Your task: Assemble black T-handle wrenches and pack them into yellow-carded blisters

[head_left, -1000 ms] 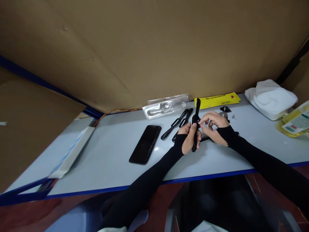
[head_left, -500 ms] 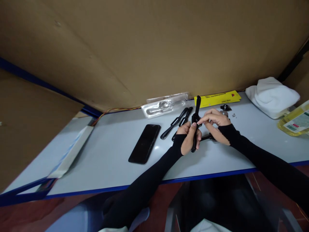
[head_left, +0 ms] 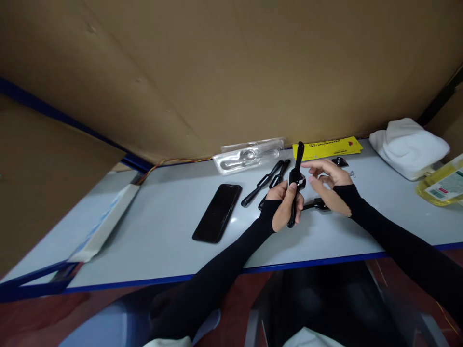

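Note:
My left hand (head_left: 282, 202) is wrapped round the lower handle of a black spokeshave (head_left: 297, 179), held tilted upright over the table. A small silvery screw shows at its middle. Just to its right hovers my right hand (head_left: 329, 180), fingers apart and nothing visible in them. Behind the left hand lie two black spokeshave bodies (head_left: 263, 182), one partly covered by it. Another black spokeshave (head_left: 320, 205) rests under my right hand, partly hidden. Beyond that hand are a dark metal part (head_left: 339, 162) and a small silvery screw (head_left: 352, 174).
A black phone (head_left: 217, 213) lies left of my hands. Clear plastic packs (head_left: 249, 156) and yellow cards (head_left: 327, 149) lie along the cardboard wall (head_left: 231, 72). On the right are a white cloth bundle (head_left: 407, 147) and a bottle of yellow liquid (head_left: 441, 185).
My right hand has drawn back to the right from the spokeshave's middle, and its fingers have spread. The left hand keeps its hold on the spokeshave, nearly unmoved.

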`<state>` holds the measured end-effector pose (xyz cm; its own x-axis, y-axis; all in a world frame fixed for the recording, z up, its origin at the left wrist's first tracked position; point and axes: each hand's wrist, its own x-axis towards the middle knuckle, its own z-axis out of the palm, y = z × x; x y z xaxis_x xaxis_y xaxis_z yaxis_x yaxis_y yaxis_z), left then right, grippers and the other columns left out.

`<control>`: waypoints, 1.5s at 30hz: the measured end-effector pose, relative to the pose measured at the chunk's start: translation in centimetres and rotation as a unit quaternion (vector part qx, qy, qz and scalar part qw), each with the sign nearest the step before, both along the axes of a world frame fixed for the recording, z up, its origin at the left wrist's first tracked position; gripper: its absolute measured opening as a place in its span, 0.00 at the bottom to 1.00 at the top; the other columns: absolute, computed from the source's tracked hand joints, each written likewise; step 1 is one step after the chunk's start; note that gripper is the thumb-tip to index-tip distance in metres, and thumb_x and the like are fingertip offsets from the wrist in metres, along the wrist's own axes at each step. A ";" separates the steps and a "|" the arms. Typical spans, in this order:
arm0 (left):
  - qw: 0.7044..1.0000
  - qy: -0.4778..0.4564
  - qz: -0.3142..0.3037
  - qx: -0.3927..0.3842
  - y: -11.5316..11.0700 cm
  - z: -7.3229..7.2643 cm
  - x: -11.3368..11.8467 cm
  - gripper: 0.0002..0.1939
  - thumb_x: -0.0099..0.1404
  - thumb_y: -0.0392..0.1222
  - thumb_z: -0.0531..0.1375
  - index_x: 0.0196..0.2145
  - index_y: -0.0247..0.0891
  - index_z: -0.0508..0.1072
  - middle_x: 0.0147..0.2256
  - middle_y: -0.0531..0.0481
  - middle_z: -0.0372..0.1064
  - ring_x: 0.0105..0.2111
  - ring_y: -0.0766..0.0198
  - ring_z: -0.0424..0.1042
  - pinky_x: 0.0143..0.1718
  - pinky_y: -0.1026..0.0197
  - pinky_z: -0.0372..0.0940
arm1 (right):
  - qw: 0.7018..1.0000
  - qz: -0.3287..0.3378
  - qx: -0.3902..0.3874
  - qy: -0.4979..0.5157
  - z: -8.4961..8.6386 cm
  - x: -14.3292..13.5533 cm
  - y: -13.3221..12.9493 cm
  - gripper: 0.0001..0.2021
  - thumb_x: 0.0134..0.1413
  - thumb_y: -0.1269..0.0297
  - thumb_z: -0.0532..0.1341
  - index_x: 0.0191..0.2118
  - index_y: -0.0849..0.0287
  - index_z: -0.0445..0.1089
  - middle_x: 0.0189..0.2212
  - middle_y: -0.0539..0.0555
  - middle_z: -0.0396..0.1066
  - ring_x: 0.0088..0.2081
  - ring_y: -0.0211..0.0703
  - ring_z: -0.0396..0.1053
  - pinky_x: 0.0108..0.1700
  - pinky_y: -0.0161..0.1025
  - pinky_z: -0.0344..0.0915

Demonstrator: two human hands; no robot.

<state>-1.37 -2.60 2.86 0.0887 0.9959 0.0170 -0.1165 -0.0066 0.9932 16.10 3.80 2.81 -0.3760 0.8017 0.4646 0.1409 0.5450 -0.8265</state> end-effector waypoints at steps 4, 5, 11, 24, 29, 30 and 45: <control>1.000 0.004 -0.005 0.003 -0.1 -0.1 0.0 0.28 0.69 0.71 0.59 0.35 0.40 0.64 0.18 0.59 0.67 0.09 0.69 0.64 0.08 0.67 0.57 | 0.999 0.021 0.016 -0.023 0.2 0.0 0.0 0.09 0.64 0.68 0.62 0.31 0.56 0.78 0.39 0.54 0.70 0.36 0.38 0.68 0.35 0.37 0.68; 1.000 0.004 -0.002 0.002 -0.1 -0.1 0.1 0.28 0.69 0.70 0.59 0.35 0.40 0.64 0.19 0.59 0.67 0.09 0.69 0.63 0.08 0.67 0.56 | 1.000 0.003 0.019 -0.012 0.2 0.0 -0.1 0.10 0.65 0.67 0.61 0.32 0.56 0.77 0.39 0.54 0.70 0.37 0.39 0.69 0.36 0.37 0.68; 1.000 -0.004 -0.005 0.010 0.0 -0.3 0.1 0.28 0.69 0.70 0.59 0.36 0.40 0.65 0.19 0.59 0.67 0.10 0.69 0.64 0.08 0.67 0.57 | 0.999 -0.029 0.019 -0.009 0.5 -0.4 -0.6 0.07 0.58 0.61 0.70 0.41 0.54 0.80 0.42 0.56 0.74 0.35 0.41 0.70 0.30 0.37 0.68; 1.000 -0.014 0.010 0.012 0.0 -0.7 0.2 0.28 0.70 0.70 0.59 0.37 0.40 0.64 0.20 0.60 0.67 0.10 0.69 0.64 0.08 0.68 0.57 | 0.995 -0.051 0.070 -0.041 0.2 0.1 -0.3 0.18 0.70 0.70 0.56 0.32 0.53 0.81 0.43 0.57 0.78 0.48 0.49 0.71 0.49 0.49 0.73; 1.000 -0.005 0.009 0.012 0.1 -0.7 0.0 0.29 0.69 0.71 0.59 0.36 0.40 0.64 0.20 0.59 0.67 0.10 0.68 0.64 0.08 0.67 0.58 | 0.994 -0.044 0.076 -0.068 0.2 0.0 -0.5 0.09 0.61 0.68 0.66 0.44 0.49 0.82 0.45 0.56 0.77 0.46 0.50 0.70 0.42 0.45 0.73; 1.000 -0.001 0.011 0.012 0.1 -0.7 0.0 0.29 0.69 0.71 0.59 0.36 0.40 0.64 0.20 0.59 0.67 0.10 0.68 0.65 0.08 0.67 0.58 | 0.992 -0.044 0.089 -0.072 0.2 0.0 -0.5 0.10 0.62 0.70 0.64 0.39 0.49 0.83 0.42 0.55 0.77 0.46 0.49 0.70 0.44 0.46 0.72; 1.000 0.005 0.009 0.017 0.0 -0.4 0.0 0.28 0.70 0.70 0.59 0.39 0.40 0.65 0.20 0.60 0.66 0.10 0.68 0.64 0.09 0.68 0.58 | 0.990 -0.047 0.097 -0.092 0.4 0.2 -0.6 0.14 0.60 0.68 0.68 0.50 0.46 0.83 0.46 0.56 0.77 0.45 0.52 0.67 0.44 0.49 0.73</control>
<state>-1.32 -2.63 2.47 0.0713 0.9962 0.0499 -0.1067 -0.0421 0.9934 16.29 3.21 3.21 -0.3963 0.7404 0.5429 0.3381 0.6675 -0.6635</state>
